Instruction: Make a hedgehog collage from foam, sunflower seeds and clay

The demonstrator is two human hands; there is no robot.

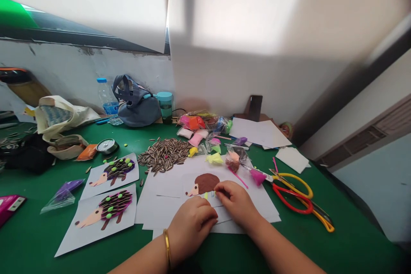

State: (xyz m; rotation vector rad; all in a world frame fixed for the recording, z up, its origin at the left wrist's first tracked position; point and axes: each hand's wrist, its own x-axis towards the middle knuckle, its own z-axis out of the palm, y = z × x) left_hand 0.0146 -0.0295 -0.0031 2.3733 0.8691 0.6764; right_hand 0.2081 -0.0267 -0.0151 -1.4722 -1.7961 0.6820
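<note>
One brown clay hedgehog [207,183], long axis left to right, lies on white paper [157,214] just far of the left hand [193,224], its right end beside the pinched fingers of the nearer right hand [238,205]; left fingers curl, and whether either hand grips anything I cannot tell.

The hedgehog picture [207,183] lies flat on a white sheet [189,178] over the green bench [349,227], its head toward the left as I see it. A smooth brown back [207,183] fills a rounded dome, looking like pressed clay and bare of spines. The pale peach face [194,189] narrows to a dark nose [186,193], with one dark eye on it. Underneath I can make out a yellow-green leg strip [206,195] and, just beside it, a blue drawn outline [212,194].
</note>
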